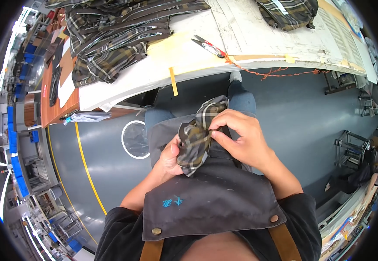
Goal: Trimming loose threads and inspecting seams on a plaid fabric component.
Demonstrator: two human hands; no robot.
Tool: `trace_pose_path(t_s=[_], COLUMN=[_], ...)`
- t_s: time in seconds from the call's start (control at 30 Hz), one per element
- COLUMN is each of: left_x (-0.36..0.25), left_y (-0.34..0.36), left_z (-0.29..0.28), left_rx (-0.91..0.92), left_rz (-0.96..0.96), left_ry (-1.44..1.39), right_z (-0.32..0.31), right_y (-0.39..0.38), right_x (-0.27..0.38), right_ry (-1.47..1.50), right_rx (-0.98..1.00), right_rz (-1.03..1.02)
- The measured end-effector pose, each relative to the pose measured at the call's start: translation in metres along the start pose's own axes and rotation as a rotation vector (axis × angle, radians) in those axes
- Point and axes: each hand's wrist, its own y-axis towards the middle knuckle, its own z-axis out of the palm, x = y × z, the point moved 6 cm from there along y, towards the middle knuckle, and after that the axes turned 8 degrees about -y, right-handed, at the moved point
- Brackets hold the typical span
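Note:
Over my lap I hold a crumpled plaid fabric piece (193, 145) in olive, black and white. My left hand (169, 157) is closed round its left edge, with the thumb on top. My right hand (240, 134) pinches a fold of it between thumb and forefinger near the middle. One end of the cloth reaches up past the right hand toward my knee. Whether it is a whole garment or a cut part, I cannot tell. A dark grey apron (215, 195) covers my front beneath the hands.
Ahead stands a white-topped worktable (184, 52). On it lie a pile of plaid pieces (115, 39), another plaid bundle (289, 13) and scissors (208, 45) tied to an orange cord (267, 75). A white-rimmed round object (123, 139) is on the floor at left.

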Motion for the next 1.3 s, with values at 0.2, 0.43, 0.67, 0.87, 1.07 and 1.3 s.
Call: trace_pose_path(t_s=[0.2,0.43,0.67,0.87,1.07,1.3], left_x=[-0.024,-0.021,-0.023,-0.016,-0.013,-0.015], left_y=[0.006,0.006,0.009,0.016,0.008,0.007], left_z=[0.018,0.014,0.026,0.031,0.011,0.021], left_rx=[-0.012,-0.169,0.007,0.075,-0.129,0.078], left_rz=[0.134,0.149,0.178,0.141,0.115,0.114], left_ry=[0.089,0.014,0.061,0.09,-0.08,-0.202], right_z=[-0.001,-0.003,0.026,0.033,0.038,0.01], right_y=[0.007,0.021,0.027,0.03,0.028,0.026], right_x=[0.0,0.01,0.002,0.009,0.002,0.027], right_ry=[0.017,-0.047,0.464,0.478,0.553,0.082], right_rx=[0.106,0.097,0.172,0.261,0.248,-0.015], right_rz=[-0.001,-0.042,0.316,0.312,0.365,-0.141])
